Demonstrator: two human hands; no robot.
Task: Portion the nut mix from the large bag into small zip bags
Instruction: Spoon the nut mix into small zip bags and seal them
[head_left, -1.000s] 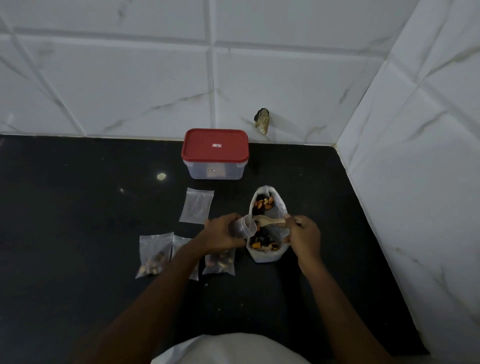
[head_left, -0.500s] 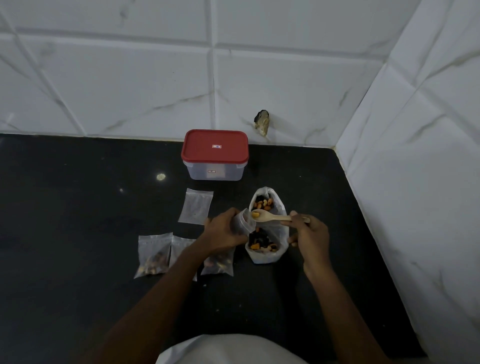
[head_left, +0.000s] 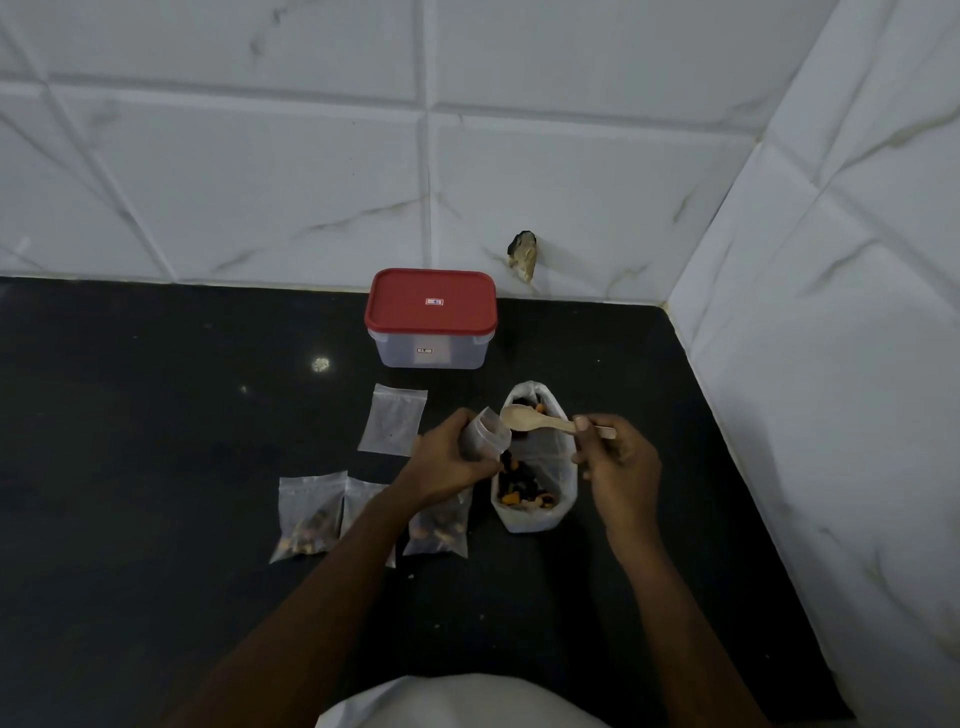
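Big bag gapes open, dark and orange nuts inside. Over it, my left hand grips a zip bag; my right hand pinches the spoon, which was loaded before and is empty now.

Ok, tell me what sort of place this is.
Most likely a home kitchen, at a corner of the worktop. A dark stone counter meets white marble-look wall tiles on two sides. A red-lidded food box stands near an open bag of nut mix.

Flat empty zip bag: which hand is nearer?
Left. Left hand, holding a small bag, is just right of the empty zip bag; right hand, holding the spoon, is beyond the large bag.
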